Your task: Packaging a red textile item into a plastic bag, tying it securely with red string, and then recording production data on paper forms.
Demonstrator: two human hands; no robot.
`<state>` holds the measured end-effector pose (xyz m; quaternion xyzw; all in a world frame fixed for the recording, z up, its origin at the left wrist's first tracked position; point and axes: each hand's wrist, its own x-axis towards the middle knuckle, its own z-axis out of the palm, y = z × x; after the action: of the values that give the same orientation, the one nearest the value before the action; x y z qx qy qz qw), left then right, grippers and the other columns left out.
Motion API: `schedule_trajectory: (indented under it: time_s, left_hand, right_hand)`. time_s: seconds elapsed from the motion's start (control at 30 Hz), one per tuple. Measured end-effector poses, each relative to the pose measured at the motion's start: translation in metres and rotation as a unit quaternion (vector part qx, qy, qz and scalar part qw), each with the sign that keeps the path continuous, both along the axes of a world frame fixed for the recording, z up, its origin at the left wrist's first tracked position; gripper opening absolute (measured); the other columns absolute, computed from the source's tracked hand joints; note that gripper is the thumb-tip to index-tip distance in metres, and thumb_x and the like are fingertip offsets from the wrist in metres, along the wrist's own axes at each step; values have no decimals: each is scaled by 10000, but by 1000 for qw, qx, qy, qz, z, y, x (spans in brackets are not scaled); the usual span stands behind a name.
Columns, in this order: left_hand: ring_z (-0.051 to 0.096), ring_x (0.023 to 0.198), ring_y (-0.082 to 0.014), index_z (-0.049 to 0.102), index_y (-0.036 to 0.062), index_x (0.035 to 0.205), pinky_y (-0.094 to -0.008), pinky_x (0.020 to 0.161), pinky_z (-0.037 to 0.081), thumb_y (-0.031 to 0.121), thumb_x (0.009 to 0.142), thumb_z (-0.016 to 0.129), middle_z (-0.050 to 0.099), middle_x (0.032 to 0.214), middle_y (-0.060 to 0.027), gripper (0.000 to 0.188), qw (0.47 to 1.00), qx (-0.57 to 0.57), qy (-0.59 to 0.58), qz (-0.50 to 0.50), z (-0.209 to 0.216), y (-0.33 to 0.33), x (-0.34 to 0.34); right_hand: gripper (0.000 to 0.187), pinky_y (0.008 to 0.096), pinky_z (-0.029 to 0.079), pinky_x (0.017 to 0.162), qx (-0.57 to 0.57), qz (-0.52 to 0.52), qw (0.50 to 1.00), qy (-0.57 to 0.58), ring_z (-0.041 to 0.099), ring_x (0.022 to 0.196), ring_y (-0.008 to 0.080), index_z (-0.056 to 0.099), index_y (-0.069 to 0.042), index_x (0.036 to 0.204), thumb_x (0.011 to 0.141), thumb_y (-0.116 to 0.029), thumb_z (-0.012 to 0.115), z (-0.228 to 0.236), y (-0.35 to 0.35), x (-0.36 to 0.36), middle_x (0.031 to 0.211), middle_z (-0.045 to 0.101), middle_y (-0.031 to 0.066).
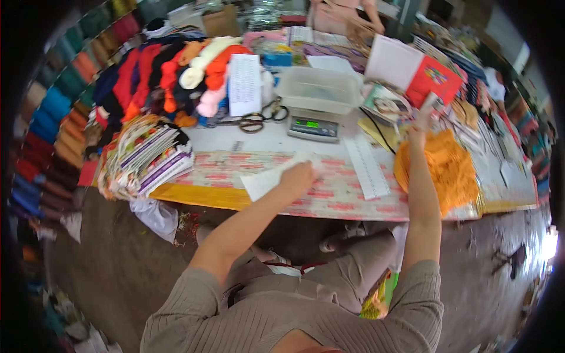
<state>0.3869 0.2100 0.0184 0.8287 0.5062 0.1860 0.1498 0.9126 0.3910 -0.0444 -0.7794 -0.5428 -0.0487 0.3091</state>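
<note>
My left hand is closed at a thin white sheet, probably paper, on the near part of the table; blur hides the fingertips. My right arm stretches forward past a heap of orange yarn. At its end my right hand is closed around a small pale greyish object whose kind I cannot make out, in front of a red card. Between my hands lies a printed white strip of paper. Beyond it stands a digital scale bearing a clear plastic tub.
Black-handled scissors lie left of the scale, near a printed sheet. Colourful yarn skeins fill the back left. A bundle of labelled yarn sits at the left edge. Across the table another person stands.
</note>
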Motion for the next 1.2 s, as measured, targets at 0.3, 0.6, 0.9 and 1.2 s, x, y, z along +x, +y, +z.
schedule_trajectory:
  time_s: [0.3, 0.6, 0.9, 1.2]
  left_hand:
    - [465, 1242, -303, 533, 131, 1264, -438, 995, 410, 216, 910, 531, 514, 1339, -81, 364, 977, 57, 110, -175, -15, -10, -158]
    - [470, 1164, -319, 488, 130, 1308, -458, 935, 396, 284, 873, 581, 462, 1330, -117, 471, 983, 72, 141, -97, -11, -43, -99]
    - [482, 1017, -296, 485, 31, 1276, -433, 819, 407, 304, 877, 568, 501, 1161, -119, 490, 992, 88, 95, 7, -22, -30, -49]
    - [519, 1077, -341, 588, 67, 1066, -464, 872, 414, 179, 835, 595, 549, 1172, -151, 257, 989, 143, -32, 7, -27, -8, -82]
  right_hand:
    - [260, 292, 359, 406, -16, -17, 808, 588, 509, 471, 139, 564, -54, 1008, 826, -177, 702, -5, 86, -133, 631, 575, 44]
    - [182, 194, 207, 370, -136, -14, 655, 743, 436, 480, 54, 603, -105, 808, 892, -259, 651, 62, 24, -54, 656, 568, -31]
    - [138, 193, 288, 396, -28, 209, 693, 690, 441, 517, 43, 555, -108, 891, 880, -198, 658, 96, -134, -194, 712, 557, -26]
    - [197, 248, 514, 636, -81, 320, 797, 506, 645, 733, 130, 560, 4, 910, 822, -146, 653, 50, -171, -408, 812, 676, 84]
